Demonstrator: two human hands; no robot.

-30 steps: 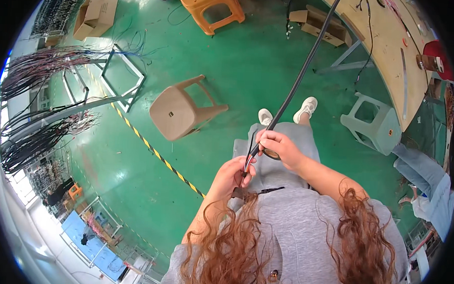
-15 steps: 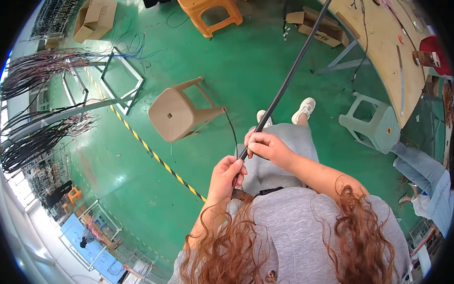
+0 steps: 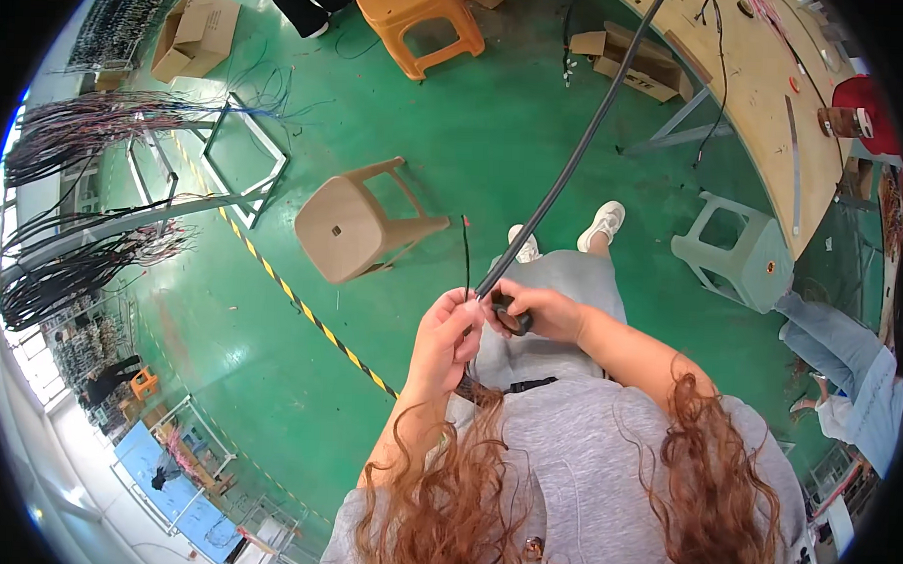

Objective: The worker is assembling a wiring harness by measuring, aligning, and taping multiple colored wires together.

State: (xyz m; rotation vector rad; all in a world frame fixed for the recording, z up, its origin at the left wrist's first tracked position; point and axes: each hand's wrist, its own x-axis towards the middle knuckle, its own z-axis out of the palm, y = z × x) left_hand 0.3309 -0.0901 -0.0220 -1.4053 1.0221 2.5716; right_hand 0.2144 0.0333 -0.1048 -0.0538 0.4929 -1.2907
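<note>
Green workshop floor fills the head view, crossed by a yellow-and-black tape line [image 3: 302, 302] running from ten o'clock toward six. A tan plastic stool [image 3: 359, 224] lies tipped at about ten o'clock from the hands, an orange stool [image 3: 421, 17] stands at twelve, and a pale green stool [image 3: 736, 252] sits at two beside a curved wooden workbench [image 3: 777, 85]; bundles of wire harness [image 3: 76, 199] hang at nine. The seated person's left hand [image 3: 445, 336] pinches a thin dark wire [image 3: 465, 258] that now sticks straight up, its fingers closed narrowly on the lower end. The right hand [image 3: 545, 313] is wrapped around the end of a long black sleeved cable [image 3: 585, 147], which stretches away toward one o'clock. A second ago both hands sat bunched on the cable end with no strand showing; since then the thin wire has come free and upright, so I judge a single strand has been separated from the bundle.
</note>
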